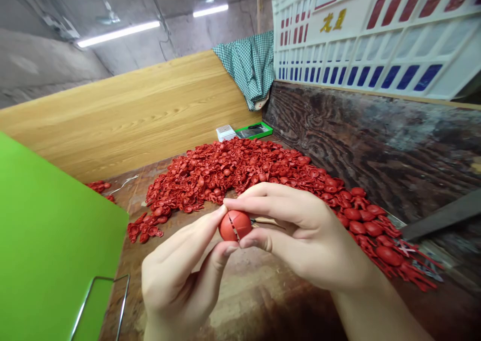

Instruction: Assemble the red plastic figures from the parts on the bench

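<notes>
The small red plastic ball (235, 225) sits pinched between both hands, above the worn brown wooden tabletop (244, 291) and just in front of the heap of loose red plastic parts (244, 173). The left hand (176, 276) grips it with thumb and forefinger from the left, and the right hand (300, 231) closes narrowly over it from the right. A pale seam runs across the ball, so it looks like two shells not fully met. Uneven pressure could probably make one half skew or pop free. The surface looks smooth, so a slip might send the ball into the heap (where it would be hard to pick out among like-coloured pieces). The heap's parts look like small rounded caps with thin sprue-like stems, glossy and rigid. At the left stands a flat bright green board (48, 241), matte, with a bent grey metal wire (101, 301) beside it.
</notes>
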